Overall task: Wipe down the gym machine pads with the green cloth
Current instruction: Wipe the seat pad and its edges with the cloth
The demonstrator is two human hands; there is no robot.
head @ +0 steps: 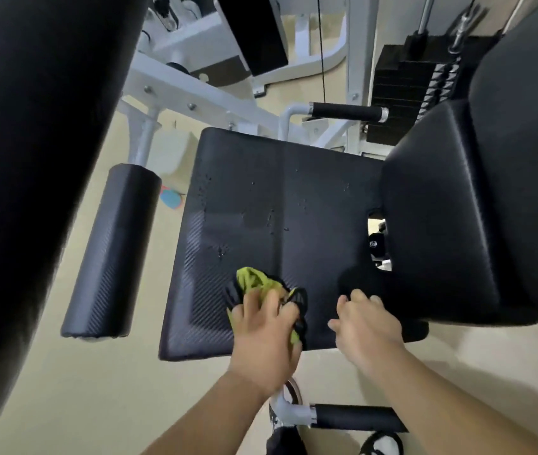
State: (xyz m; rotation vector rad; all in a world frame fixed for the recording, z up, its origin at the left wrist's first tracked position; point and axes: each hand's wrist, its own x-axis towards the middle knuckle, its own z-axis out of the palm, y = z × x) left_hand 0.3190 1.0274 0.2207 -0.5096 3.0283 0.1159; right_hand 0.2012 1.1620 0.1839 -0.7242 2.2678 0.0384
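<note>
The black seat pad [270, 205] of the gym machine fills the middle of the view, with small wet droplets across it. My left hand [264, 333] presses the bunched green cloth [252, 280], which has black trim, onto the seat's near edge. My right hand [364, 323] rests with curled fingers on the seat beside it, at the foot of the black backrest pad [477, 205]. A black roller pad [113, 251] hangs to the left of the seat.
A large black pad [31, 142] looms close at the left. White frame bars [195, 90], a black handle [346, 111] and a weight stack [408, 93] stand behind the seat. Another handle [356, 417] sits below my arms. Beige floor [97, 389] lies around.
</note>
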